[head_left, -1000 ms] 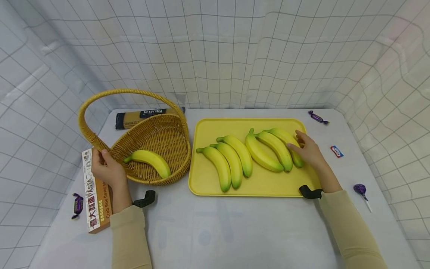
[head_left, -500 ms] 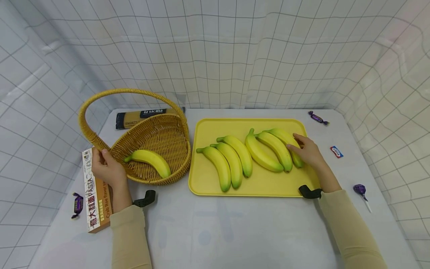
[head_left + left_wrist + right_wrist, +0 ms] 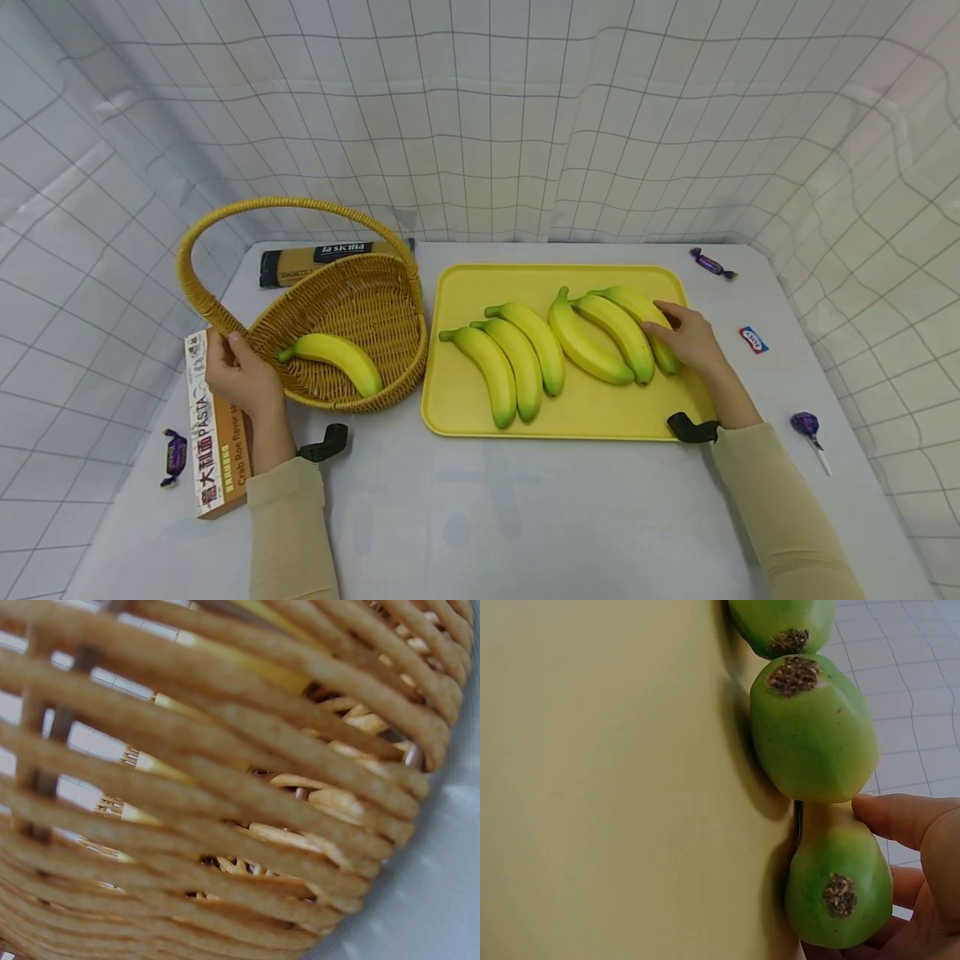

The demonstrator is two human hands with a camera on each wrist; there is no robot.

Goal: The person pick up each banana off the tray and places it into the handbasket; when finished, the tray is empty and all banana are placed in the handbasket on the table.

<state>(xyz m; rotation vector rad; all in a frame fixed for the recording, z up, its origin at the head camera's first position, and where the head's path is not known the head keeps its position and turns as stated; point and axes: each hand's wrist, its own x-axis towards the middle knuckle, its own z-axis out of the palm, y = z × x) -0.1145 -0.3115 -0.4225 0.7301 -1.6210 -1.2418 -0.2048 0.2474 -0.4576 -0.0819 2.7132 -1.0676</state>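
My left hand grips the left rim of a wicker basket near the foot of its arched handle. One yellow banana lies inside the basket. The left wrist view is filled by the basket weave. Several bananas lie side by side on a yellow tray. My right hand holds the rightmost banana. In the right wrist view the thumb lies on that banana's green end and fingers curl beneath it. The neighbouring banana touches it.
A pasta box lies left of my left hand. A dark spaghetti pack lies behind the basket. Wrapped sweets sit at the far left, back right and right. A purple lollipop lies near the right edge.
The right thumb has settled slightly lower onto the rightmost banana. The left hand, basket and other bananas have not moved.
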